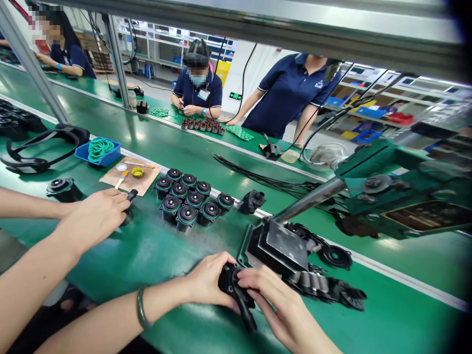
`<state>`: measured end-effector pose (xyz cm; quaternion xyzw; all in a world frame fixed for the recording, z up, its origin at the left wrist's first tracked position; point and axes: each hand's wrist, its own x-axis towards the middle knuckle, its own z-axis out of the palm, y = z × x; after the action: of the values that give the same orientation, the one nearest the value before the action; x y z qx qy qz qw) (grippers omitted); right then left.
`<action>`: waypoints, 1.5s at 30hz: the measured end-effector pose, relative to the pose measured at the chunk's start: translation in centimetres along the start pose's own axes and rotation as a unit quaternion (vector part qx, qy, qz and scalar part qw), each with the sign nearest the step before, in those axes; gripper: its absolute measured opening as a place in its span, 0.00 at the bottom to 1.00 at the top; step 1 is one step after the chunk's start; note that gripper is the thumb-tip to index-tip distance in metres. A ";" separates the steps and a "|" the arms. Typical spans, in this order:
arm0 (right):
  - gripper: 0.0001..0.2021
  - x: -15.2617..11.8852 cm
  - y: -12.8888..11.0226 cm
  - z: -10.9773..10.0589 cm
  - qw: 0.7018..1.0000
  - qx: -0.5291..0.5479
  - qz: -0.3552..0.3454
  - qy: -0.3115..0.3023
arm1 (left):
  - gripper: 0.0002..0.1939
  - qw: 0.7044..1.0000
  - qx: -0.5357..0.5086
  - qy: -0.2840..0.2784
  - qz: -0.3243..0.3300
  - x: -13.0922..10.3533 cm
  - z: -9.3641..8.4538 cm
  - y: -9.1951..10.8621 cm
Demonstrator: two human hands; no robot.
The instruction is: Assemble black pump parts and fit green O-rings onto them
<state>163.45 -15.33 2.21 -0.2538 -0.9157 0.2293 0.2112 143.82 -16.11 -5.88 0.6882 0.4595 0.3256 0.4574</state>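
A black plastic pump part with a spout [238,290] is between my two hands at the front of the green bench. My left hand [212,280], with a green bangle on its wrist, wraps round the part's left side. On its upper right side rest the bent fingers of my right hand [275,300]. The spout points down toward the bench edge. Just beyond my hands stands a black metal block fixture [283,243]. Round black motor housings with green rings [186,214] stand grouped behind, to the left.
At left, a co-worker's hands [94,214] hold a black part. Beyond are a blue tray of green rings [98,151], brown paper with brushes [129,174] and a headset [44,147]. A green press [405,187] overhangs the right; black covers [335,255] lie behind the fixture.
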 end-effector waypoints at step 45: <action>0.17 -0.7 -2.8 -1.4 0.960 0.127 0.083 0.237 | 0.20 0.802 -0.563 -0.008 -0.199 -0.9 -1.3 9.0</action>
<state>163.65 -17.45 4.59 -0.3472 -0.7786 0.2937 0.4324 145.39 -17.97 2.89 0.2062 0.3184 0.4234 0.8227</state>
